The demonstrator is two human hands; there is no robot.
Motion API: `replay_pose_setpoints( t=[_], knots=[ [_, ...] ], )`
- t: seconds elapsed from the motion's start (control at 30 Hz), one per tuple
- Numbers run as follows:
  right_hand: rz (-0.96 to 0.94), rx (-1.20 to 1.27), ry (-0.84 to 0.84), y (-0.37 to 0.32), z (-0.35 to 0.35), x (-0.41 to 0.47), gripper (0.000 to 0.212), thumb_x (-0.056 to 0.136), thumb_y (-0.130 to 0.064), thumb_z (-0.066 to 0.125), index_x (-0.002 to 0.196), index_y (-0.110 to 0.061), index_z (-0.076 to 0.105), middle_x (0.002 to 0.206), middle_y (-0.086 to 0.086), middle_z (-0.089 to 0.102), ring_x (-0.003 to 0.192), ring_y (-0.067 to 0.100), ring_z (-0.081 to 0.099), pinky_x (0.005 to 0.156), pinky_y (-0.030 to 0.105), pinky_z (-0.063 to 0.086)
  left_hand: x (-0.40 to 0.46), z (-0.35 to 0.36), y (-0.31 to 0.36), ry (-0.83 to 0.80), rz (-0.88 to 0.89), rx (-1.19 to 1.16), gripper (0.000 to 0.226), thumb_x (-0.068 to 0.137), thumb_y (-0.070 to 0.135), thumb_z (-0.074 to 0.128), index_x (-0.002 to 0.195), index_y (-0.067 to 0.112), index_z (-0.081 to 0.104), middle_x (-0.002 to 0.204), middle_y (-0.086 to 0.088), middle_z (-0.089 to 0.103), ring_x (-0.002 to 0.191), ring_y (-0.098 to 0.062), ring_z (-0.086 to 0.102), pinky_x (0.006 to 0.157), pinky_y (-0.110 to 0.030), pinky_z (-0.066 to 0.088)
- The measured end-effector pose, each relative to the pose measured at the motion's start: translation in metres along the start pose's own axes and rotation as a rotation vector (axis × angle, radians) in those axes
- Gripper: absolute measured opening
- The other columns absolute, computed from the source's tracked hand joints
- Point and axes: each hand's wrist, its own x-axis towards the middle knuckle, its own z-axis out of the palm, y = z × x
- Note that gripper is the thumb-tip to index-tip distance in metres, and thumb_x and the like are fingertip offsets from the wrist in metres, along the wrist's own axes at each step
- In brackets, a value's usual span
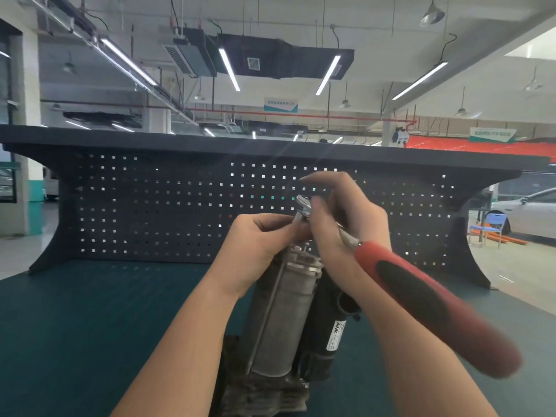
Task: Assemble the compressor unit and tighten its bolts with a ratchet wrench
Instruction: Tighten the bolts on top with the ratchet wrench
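Compressor unit [279, 314] upright, assembled. Both hands' fingers pinch the ratchet wrench [304, 207] head at centre; bolt tightening apparently unfinished.

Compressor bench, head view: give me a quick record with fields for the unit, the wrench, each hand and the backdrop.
unit: compressor unit stands upright on the green bench top, grey cylinder in front, black labelled part beside it
tool: ratchet wrench, red and black handle toward the camera, metal head above the unit's top
left hand: fingers pinch at the wrench head, over the top of the unit
right hand: holds the wrench near its head
backdrop: dark pegboard
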Motion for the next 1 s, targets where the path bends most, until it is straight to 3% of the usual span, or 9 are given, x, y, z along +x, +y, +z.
replay_pose_setpoints(
  t=[0.07, 0.2, 0.3, 0.43, 0.6, 0.67, 0.73, 0.83, 1.0],
  knots=[
    [0.091, 0.193, -0.005, 0.007, 0.000, -0.005, 0.019, 0.089, -0.024, 0.048, 0.097, -0.034, 0.062, 0.060, -0.019, 0.054, 0.054, -0.002, 0.049, 0.053, 0.010, 0.039, 0.000, 0.000, 0.000, 0.009, -0.006, -0.030, 0.029, 0.073, 0.035, 0.075, 0.092, 0.014, 0.080, 0.092, -0.007, 0.077, 0.089, -0.015, 0.073, 0.077, -0.019, 0.054],
    [0.562, 0.543, -0.047, 0.023, -0.006, -0.008, 0.017, 0.097, -0.026, 0.048, 0.100, -0.026, 0.065, 0.067, 0.003, 0.053, 0.059, 0.013, 0.046, 0.058, 0.028, 0.037, 0.001, 0.001, -0.001, 0.042, -0.028, 0.030, 0.027, 0.073, 0.038, 0.073, 0.087, 0.017, 0.081, 0.089, -0.006, 0.078, 0.089, -0.018, 0.074, 0.082, -0.023, 0.056],
    [0.306, 0.393, 0.033, 0.015, -0.003, -0.003, 0.022, 0.090, -0.021, 0.048, 0.099, -0.032, 0.065, 0.061, -0.013, 0.052, 0.054, 0.001, 0.047, 0.053, 0.016, 0.040, 0.002, -0.001, 0.000, 0.036, -0.022, -0.004, 0.027, 0.070, 0.035, 0.081, 0.091, 0.020, 0.080, 0.091, -0.006, 0.078, 0.087, -0.017, 0.074, 0.079, -0.021, 0.055],
    [0.032, 0.118, -0.014, 0.003, 0.003, -0.002, 0.021, 0.084, -0.033, 0.047, 0.098, -0.042, 0.060, 0.057, -0.003, 0.047, 0.049, 0.001, 0.045, 0.049, 0.014, 0.039, 0.003, -0.004, 0.000, 0.007, -0.016, -0.009, 0.021, 0.077, 0.027, 0.074, 0.092, 0.012, 0.080, 0.092, -0.010, 0.077, 0.088, -0.018, 0.073, 0.078, -0.021, 0.054],
    [0.604, 0.590, 0.032, 0.020, -0.005, -0.006, 0.007, 0.092, -0.025, 0.056, 0.090, -0.020, 0.058, 0.062, -0.004, 0.049, 0.059, 0.013, 0.041, 0.053, 0.024, 0.035, 0.000, -0.001, -0.003, 0.021, -0.033, 0.029, 0.023, 0.078, 0.039, 0.074, 0.083, 0.019, 0.081, 0.089, -0.006, 0.078, 0.089, -0.020, 0.074, 0.087, -0.031, 0.055],
    [0.528, 0.499, 0.058, 0.019, -0.008, -0.002, 0.005, 0.090, -0.020, 0.059, 0.086, -0.021, 0.056, 0.061, -0.005, 0.047, 0.056, 0.011, 0.042, 0.051, 0.023, 0.036, 0.001, -0.001, -0.002, 0.019, -0.037, 0.023, 0.023, 0.076, 0.040, 0.075, 0.084, 0.020, 0.081, 0.088, -0.005, 0.078, 0.088, -0.017, 0.074, 0.081, -0.025, 0.055],
    [0.238, 0.329, 0.076, 0.006, -0.004, 0.003, 0.012, 0.083, -0.019, 0.056, 0.081, -0.031, 0.053, 0.057, -0.006, 0.042, 0.051, 0.008, 0.041, 0.049, 0.021, 0.038, 0.002, -0.001, 0.000, 0.010, -0.040, -0.018, 0.023, 0.074, 0.033, 0.079, 0.089, 0.015, 0.080, 0.088, -0.006, 0.078, 0.084, -0.013, 0.074, 0.072, -0.018, 0.054],
    [0.010, -0.006, 0.076, -0.003, 0.007, 0.001, 0.009, 0.078, -0.032, 0.048, 0.083, -0.039, 0.048, 0.061, -0.005, 0.049, 0.047, 0.003, 0.044, 0.045, 0.016, 0.039, 0.000, 0.000, 0.003, -0.003, -0.010, -0.006, 0.023, 0.068, 0.033, 0.081, 0.083, 0.015, 0.081, 0.078, -0.003, 0.077, 0.072, -0.008, 0.072, 0.063, -0.014, 0.052],
    [0.431, 0.408, 0.056, 0.021, -0.005, -0.009, 0.011, 0.088, -0.026, 0.054, 0.081, -0.019, 0.058, 0.063, -0.004, 0.049, 0.056, 0.004, 0.044, 0.052, 0.017, 0.038, 0.001, -0.001, 0.000, 0.078, -0.033, -0.002, 0.022, 0.067, 0.034, 0.075, 0.079, 0.017, 0.081, 0.083, -0.006, 0.078, 0.079, -0.014, 0.073, 0.073, -0.021, 0.056]
  ],
)
